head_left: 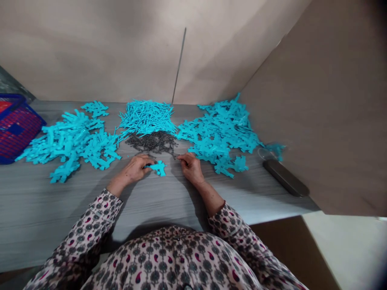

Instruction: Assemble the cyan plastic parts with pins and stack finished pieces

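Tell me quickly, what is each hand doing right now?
Left hand: closed, holding a turquoise plastic piece.
Right hand: pinched closed beside the dark pile; anything held is too small to tell.

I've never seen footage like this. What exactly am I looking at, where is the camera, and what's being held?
No machine here: these are a person's two bare hands, filmed by one camera worn on the head, looking down past the patterned sleeves. On the grey wood-grain table lie heaps of flat turquoise plastic pieces, a pile of thin turquoise sticks and a pile of small dark pins. The left hand holds a turquoise piece. The right hand sits at the edge of the dark pile; anything between its fingers is too small to tell.
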{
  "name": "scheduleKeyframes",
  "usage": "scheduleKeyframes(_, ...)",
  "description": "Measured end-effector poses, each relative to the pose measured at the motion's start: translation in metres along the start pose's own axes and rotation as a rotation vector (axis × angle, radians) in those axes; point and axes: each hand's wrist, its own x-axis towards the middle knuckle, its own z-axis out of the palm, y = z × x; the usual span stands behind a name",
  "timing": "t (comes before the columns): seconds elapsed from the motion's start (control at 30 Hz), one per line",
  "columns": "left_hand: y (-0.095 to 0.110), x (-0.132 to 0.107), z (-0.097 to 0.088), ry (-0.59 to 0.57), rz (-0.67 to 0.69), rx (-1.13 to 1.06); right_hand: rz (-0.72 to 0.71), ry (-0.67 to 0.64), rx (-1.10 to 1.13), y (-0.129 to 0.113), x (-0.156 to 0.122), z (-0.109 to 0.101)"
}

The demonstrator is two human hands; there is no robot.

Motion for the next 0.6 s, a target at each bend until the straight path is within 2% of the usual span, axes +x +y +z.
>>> scheduleKeyframes(0.33,0.0049,0.0010,-0.0028,-0.008,0.007,-0.002,0.033,-0.011,-0.029,-0.0031,0.0009,0.0001)
scheduleKeyframes(0.6,0.0061,0.0019,-0.0043,-0.011,0.012,0.015,-0.006,0.023,-0.009,-0.0034,0.0004,0.0009)
